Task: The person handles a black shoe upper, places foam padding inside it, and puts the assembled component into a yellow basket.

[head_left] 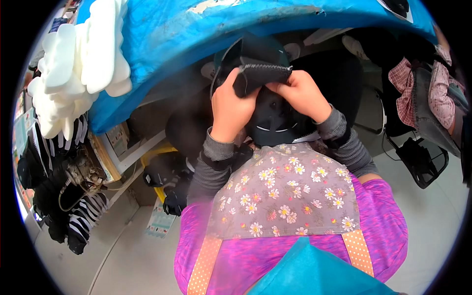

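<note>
Above my lap, both hands hold a black fabric piece [263, 73] that looks like a shoe upper, with pale zigzag stitching along one edge. My left hand [233, 109] is closed on its left side, thumb pointing up against the cloth. My right hand [304, 96] pinches the right end of the stitched edge between thumb and fingers. The tips of the right fingers are partly hidden. Just below the hands, more black pieces [273, 115] with white curved edges lie on my lap, against the flowered apron [285, 196].
A table under a blue cover [162, 44] stands ahead, with white sole-shaped pieces [101, 54] piled at its left. Black and striped pieces [86, 221] hang at the left. A yellow-rimmed container [156, 157] holds black items. At right are a black folding stool [423, 162] and another person's sleeve [441, 88].
</note>
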A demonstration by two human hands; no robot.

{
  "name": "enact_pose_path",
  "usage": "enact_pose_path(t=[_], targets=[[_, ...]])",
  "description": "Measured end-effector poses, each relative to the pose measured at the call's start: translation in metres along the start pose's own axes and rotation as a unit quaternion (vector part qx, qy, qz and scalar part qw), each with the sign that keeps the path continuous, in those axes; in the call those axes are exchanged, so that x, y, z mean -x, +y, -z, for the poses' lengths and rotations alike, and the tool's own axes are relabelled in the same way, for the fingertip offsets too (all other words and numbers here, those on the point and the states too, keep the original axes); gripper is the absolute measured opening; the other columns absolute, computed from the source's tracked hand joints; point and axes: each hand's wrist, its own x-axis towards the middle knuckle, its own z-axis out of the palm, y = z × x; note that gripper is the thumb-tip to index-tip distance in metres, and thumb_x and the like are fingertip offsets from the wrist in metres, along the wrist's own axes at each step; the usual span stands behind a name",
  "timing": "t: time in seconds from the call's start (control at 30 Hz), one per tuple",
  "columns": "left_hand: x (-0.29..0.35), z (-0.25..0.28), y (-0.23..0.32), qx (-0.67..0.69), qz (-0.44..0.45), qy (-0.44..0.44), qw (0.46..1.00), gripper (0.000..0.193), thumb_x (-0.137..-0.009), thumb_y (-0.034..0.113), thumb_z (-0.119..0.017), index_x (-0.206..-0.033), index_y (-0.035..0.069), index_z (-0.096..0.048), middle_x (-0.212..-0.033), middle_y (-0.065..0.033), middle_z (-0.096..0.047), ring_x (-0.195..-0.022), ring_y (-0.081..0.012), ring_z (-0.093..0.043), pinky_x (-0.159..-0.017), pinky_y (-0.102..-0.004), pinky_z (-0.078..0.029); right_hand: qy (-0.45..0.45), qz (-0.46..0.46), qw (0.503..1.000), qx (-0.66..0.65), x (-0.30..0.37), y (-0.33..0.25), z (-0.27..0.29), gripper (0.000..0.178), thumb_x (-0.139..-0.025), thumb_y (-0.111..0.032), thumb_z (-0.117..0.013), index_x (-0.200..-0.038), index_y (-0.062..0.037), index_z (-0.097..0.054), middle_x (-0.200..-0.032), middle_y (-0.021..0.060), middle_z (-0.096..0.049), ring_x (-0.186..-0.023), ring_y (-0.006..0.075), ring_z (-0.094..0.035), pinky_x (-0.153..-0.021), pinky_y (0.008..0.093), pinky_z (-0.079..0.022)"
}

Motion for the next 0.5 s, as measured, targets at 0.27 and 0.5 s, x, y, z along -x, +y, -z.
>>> enact_pose_path(t=[0.27, 0.5], targets=[[0.004, -0.004, -0.021, -0.002, -0.006, 0.001, 1.0, 0.031, -0.08, 0.01, -0.071, -0.11, 0.004, -0.064, -0.094, -0.0173, -0.071, -0.09, -0.0377, -0.068, -0.077, -0.0396, -0.052, -0.015, -0.027, 0.999, -0.031, 0.001, 0.002, -0.005, 0.023, -0.091, -0.016, -0.066, -0.092, 0.0063, -0.069, -0.073, 0.0007, -0.066, -0.069, 0.0043, -0.056, -0.06, 0.0256, -0.049], [0.012, 0.005, -0.017, 0.136, -0.001, -0.027, 0.99, 0.028, -0.081, -0.005, -0.064, -0.107, 0.001, -0.067, -0.096, -0.011, -0.071, -0.09, -0.0192, -0.068, -0.08, -0.0309, -0.052, 0.023, 0.133, 0.986, 0.097, 0.003, -0.012, -0.01, 0.014, -0.087, -0.012, -0.067, -0.094, 0.0001, -0.071, -0.069, 0.0194, -0.062, -0.055, 0.0212, -0.059, -0.054, 0.031, -0.045]])
